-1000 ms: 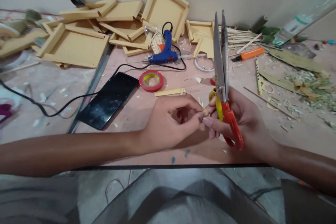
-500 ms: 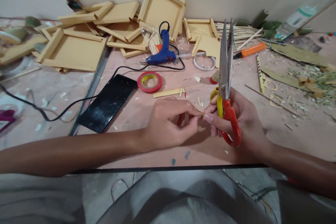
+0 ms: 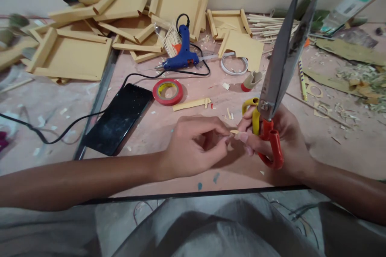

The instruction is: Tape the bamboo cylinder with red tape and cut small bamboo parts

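My left hand (image 3: 196,144) is closed in a pinch on a tiny yellowish piece (image 3: 234,132), too small to name surely. The thumb and fingertip of my right hand (image 3: 286,144) meet the other end of that piece. Hooked in my right hand is a pair of scissors (image 3: 276,72) with one yellow and one red handle, blades pointing up and slightly apart. Just beyond my fingers lie a yellow card strip (image 3: 192,105), small scraps and a roll of red tape (image 3: 167,92). A short tan tube with a red base (image 3: 252,81) stands behind the scissors' handles.
A black phone (image 3: 119,118) lies left of my left hand. Behind are a blue glue gun (image 3: 181,56) with its cable, a white ring (image 3: 234,64) and stacked card trays (image 3: 75,54). Thin sticks (image 3: 261,26), a pencil (image 3: 302,80) and shavings (image 3: 358,84) lie on the right.
The scissors have tilted to the right, their blades now wider apart in view. The small yellowish piece shows more clearly between my fingertips. The whole view has shifted slightly.
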`<act>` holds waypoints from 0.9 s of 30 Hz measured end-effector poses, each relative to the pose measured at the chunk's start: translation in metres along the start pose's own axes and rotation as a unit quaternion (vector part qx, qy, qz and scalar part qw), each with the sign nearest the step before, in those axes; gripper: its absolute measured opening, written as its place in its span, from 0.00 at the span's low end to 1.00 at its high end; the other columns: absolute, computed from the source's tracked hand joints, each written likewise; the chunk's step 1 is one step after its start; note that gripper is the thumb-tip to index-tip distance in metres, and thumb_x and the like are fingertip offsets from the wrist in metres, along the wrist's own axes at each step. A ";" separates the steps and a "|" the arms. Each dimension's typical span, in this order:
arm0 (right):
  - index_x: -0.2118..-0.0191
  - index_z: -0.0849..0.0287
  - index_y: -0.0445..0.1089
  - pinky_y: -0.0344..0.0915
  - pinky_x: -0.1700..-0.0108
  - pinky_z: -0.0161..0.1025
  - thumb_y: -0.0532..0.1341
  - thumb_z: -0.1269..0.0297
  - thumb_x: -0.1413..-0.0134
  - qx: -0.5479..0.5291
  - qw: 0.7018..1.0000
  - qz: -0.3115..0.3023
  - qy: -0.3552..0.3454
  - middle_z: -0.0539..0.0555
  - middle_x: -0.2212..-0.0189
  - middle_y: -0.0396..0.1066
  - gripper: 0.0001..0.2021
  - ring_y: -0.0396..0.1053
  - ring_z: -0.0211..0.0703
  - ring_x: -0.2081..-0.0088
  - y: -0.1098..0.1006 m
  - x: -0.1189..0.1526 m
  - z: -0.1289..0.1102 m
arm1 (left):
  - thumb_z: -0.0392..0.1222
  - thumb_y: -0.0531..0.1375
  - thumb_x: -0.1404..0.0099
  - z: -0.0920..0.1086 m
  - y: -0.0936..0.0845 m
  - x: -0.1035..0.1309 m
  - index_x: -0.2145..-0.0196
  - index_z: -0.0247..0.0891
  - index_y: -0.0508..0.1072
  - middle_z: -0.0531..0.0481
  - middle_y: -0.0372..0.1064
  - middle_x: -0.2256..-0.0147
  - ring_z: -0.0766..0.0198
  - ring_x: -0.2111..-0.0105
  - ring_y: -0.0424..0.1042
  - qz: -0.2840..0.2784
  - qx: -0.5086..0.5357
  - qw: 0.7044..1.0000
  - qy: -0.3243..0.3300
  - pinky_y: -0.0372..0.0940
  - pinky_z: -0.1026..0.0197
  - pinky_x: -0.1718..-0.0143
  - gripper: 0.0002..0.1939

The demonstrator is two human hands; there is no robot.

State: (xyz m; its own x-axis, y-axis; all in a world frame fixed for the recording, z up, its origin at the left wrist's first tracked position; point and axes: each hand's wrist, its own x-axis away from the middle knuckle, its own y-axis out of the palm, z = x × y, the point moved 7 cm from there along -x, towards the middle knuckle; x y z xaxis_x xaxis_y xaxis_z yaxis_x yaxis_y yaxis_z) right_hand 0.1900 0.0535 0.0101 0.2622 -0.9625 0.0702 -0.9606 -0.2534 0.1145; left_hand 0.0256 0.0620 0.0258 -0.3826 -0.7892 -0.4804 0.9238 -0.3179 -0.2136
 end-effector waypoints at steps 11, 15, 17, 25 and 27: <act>0.61 0.51 0.62 0.61 0.78 0.31 0.81 0.66 0.50 -0.040 0.997 -0.046 0.045 0.44 0.71 0.76 0.25 0.67 0.32 0.78 0.005 -0.001 0.006 | 0.38 0.64 0.30 -0.029 0.019 0.005 0.70 0.36 0.71 0.56 0.67 0.73 0.72 0.74 0.64 -0.144 0.202 0.939 -0.237 0.59 0.67 0.72 0.10; 0.59 0.50 0.61 0.62 0.78 0.32 0.79 0.63 0.45 -0.031 0.998 -0.035 0.037 0.43 0.70 0.74 0.23 0.67 0.32 0.78 0.005 -0.002 0.005 | 0.34 0.64 0.31 -0.031 0.026 0.008 0.69 0.37 0.70 0.59 0.63 0.75 0.74 0.78 0.61 -0.159 0.229 0.919 -0.278 0.55 0.68 0.77 0.09; 0.58 0.50 0.61 0.64 0.78 0.34 0.78 0.60 0.43 -0.022 0.999 -0.019 0.036 0.44 0.69 0.73 0.23 0.67 0.33 0.77 0.004 -0.002 0.006 | 0.35 0.65 0.31 -0.032 0.024 0.007 0.70 0.37 0.71 0.58 0.65 0.75 0.74 0.79 0.62 -0.143 0.215 0.923 -0.285 0.56 0.68 0.79 0.09; 0.53 0.50 0.68 0.65 0.67 0.42 0.67 0.47 0.31 0.056 0.995 -0.078 0.000 0.49 0.64 0.68 0.14 0.67 0.40 0.69 -0.004 0.005 0.013 | 0.36 0.67 0.31 -0.015 -0.017 -0.014 0.71 0.37 0.74 0.57 0.70 0.78 0.73 0.81 0.65 0.011 0.109 0.985 -0.131 0.58 0.68 0.81 0.10; 0.54 0.51 0.72 0.66 0.62 0.46 0.61 0.42 0.28 0.083 0.989 -0.121 -0.019 0.53 0.61 0.69 0.16 0.67 0.45 0.64 -0.003 0.008 0.011 | 0.33 0.67 0.32 -0.010 -0.025 -0.018 0.72 0.37 0.73 0.57 0.69 0.78 0.72 0.79 0.66 0.039 0.091 0.991 -0.085 0.59 0.67 0.79 0.11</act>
State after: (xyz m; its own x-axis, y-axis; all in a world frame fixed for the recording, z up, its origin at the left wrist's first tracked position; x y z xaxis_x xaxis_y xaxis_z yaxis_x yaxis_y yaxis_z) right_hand 0.1939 0.0452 -0.0009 0.4862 -0.8736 0.0220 -0.8726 -0.4867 -0.0407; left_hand 0.0092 0.0896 0.0315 -0.3164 -0.8869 -0.3366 0.9437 -0.3304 -0.0166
